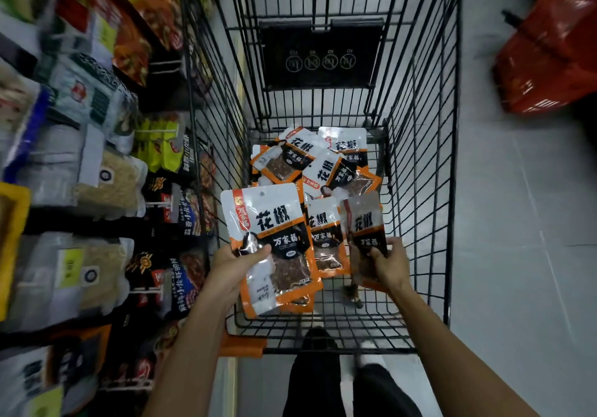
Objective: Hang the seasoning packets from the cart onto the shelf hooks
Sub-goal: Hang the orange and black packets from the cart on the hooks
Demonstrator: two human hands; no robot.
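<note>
1. Progress, as a judgement: this is the pick-up stage. Neither held packet has reached a hook, and a pile [323, 164] of the same packets lies on the floor of the cart [423, 158], centre frame, so most of the hanging appears to be left.
2. The left hand [237, 263], lower centre, grips a packet [271, 222] by its lower edge, thumb on the front. Orange edges under it suggest more packets behind.
3. The right hand [389, 266] clasps a second packet [365, 226] low down, fingers curled round it, over the cart.
4. The shelf [97, 190] fills the left of the frame with other hanging goods. I cannot tell whether any matching packets hang there.
5. Writing: each packet reads 花椒 in large black characters, with 万家福 below on a dark band. The round orange logo at the corner is too small to read.
6. Shelf labels are mostly blurred.
7. A black placard [319, 58] at upper centre shows four round prohibition icons.
</note>
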